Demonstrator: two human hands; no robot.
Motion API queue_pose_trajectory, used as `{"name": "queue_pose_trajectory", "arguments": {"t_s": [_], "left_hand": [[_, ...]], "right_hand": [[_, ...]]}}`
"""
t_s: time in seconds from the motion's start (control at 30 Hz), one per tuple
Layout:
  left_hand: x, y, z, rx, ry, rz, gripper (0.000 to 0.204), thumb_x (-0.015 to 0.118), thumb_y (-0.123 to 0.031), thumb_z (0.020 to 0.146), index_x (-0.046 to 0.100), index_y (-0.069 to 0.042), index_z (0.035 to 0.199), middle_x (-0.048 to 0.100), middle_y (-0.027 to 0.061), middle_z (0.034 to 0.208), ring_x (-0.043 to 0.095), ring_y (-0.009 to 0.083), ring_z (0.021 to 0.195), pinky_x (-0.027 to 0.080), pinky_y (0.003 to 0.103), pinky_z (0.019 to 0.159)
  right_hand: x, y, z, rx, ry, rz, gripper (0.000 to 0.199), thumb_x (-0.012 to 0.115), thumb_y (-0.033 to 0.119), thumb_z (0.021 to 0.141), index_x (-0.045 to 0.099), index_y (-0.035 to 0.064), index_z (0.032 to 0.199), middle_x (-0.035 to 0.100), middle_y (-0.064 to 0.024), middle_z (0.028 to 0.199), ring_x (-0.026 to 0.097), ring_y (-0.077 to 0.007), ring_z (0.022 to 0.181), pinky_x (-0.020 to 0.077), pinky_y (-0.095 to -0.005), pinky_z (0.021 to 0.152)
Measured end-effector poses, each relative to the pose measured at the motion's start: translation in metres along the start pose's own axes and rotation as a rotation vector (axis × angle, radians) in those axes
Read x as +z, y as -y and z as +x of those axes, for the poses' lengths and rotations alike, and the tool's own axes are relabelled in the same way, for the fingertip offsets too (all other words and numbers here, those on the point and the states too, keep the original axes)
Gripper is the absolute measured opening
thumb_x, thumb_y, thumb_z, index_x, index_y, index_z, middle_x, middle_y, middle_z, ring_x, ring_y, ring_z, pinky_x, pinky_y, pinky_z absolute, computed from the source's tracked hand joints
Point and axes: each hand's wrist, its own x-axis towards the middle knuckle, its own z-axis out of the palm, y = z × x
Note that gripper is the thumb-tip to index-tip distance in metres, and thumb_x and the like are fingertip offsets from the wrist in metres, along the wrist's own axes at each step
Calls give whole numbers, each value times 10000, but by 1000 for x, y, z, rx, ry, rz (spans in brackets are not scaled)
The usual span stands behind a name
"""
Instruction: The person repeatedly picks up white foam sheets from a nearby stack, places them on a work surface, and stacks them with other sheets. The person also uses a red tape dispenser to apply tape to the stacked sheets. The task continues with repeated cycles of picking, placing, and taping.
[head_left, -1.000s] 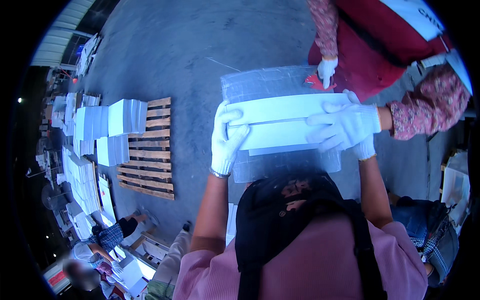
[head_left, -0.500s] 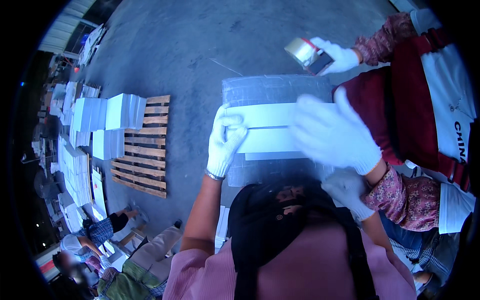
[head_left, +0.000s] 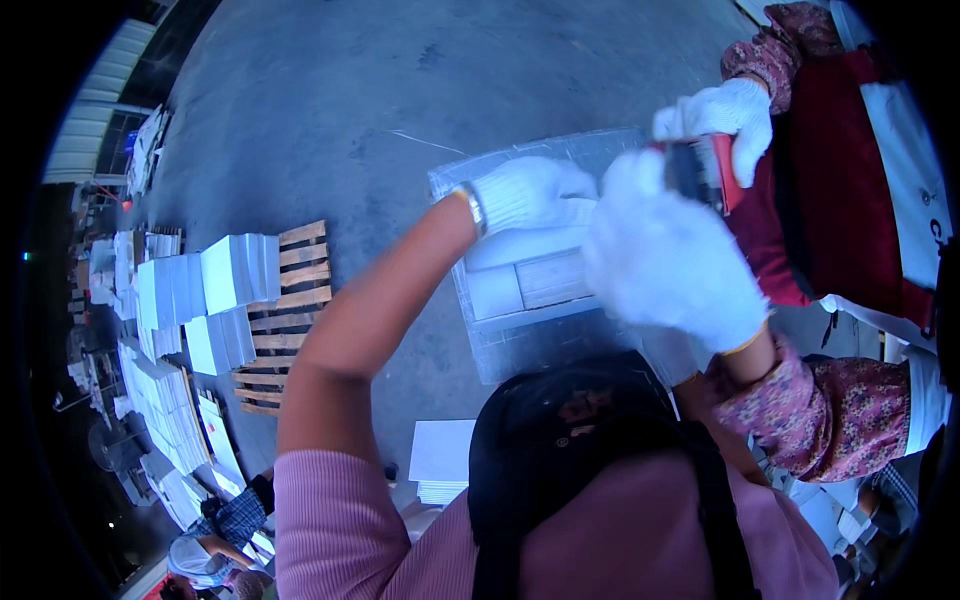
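My left hand (head_left: 530, 194), in a white knit glove, reaches over the far part of a white carton (head_left: 495, 290). Its fingers look bent together on the carton's far flap, though their tips are partly hidden. Only a blurred bit of my right hand (head_left: 668, 357), also gloved, shows at the carton's near right corner. A co-worker's forearm and hand hide its fingers. Under the carton lies a grey block wrapped in clear film (head_left: 480, 345). At the right, a co-worker's gloved hand (head_left: 735, 105) holds a red and black tape dispenser (head_left: 705, 170). Their other hand (head_left: 670, 245), smeared by motion, covers the carton's right end.
Close on my right stands the co-worker in a dark red apron (head_left: 830, 180) and floral sleeves. Stacks of white board (head_left: 235, 270) sit on a wooden pallet (head_left: 303, 260) at the left. Another white stack (head_left: 440, 450) is near my left side. Other people work at lower left.
My left hand has shifted from the carton's left edge to its far side, its elbow swinging outward. The co-worker's tape dispenser has come nearer the carton. The view has turned slightly.
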Motion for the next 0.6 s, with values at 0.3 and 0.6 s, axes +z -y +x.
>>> {"name": "queue_pose_trajectory", "arguments": {"t_s": [0.3,0.6], "left_hand": [[12,21,34,151,205,-633,772,630,-344,914,242,-61,1517,343,130,1516,319,221,1387,235,336,1146],[24,30,42,177,236,-812,693,598,-241,946,251,-19,1504,317,147,1531,311,222,1396,254,326,1140]], "right_hand": [[-9,89,38,-227,-258,-330,222,530,116,953,609,-80,884,630,-74,883,581,-112,781,511,-269,728],[37,230,87,227,-425,609,197,494,147,944,569,-29,900,580,-124,835,618,-248,714,493,-336,682]]}}
